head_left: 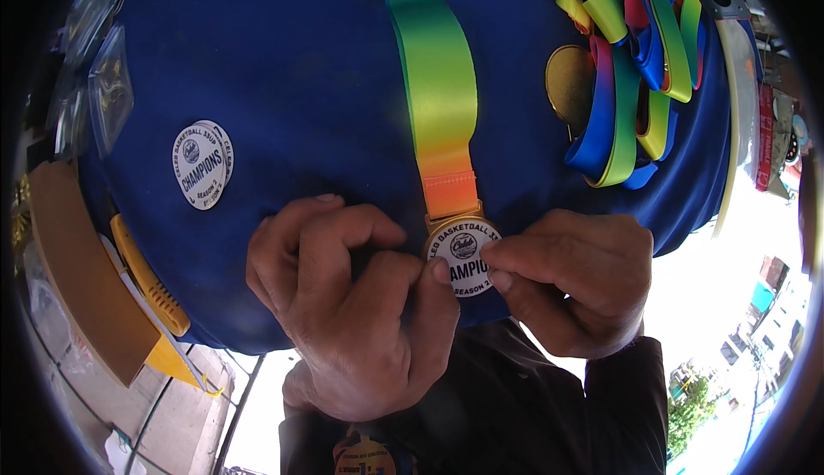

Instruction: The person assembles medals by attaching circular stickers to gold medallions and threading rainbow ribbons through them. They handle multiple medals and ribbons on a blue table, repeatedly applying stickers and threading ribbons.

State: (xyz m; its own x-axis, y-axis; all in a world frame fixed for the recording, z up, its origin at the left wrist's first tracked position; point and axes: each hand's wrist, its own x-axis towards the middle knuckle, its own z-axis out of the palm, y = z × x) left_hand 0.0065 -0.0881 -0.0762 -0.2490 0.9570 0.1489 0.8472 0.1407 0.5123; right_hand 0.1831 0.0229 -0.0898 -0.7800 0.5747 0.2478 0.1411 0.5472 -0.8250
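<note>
Close to the near edge of the blue surface [292, 89] is a round, white-faced medal [464, 260]; the right hand [584, 278] pinches its right rim between thumb and forefinger. The left hand [352, 303] rests a thumb on the left rim, other fingers curled; whether they grip, I cannot tell. Open cloth parts the stickers [202, 164] from the medal's ribbon [439, 80]; bunched ribbons [622, 127] crowd the far right edge.
</note>
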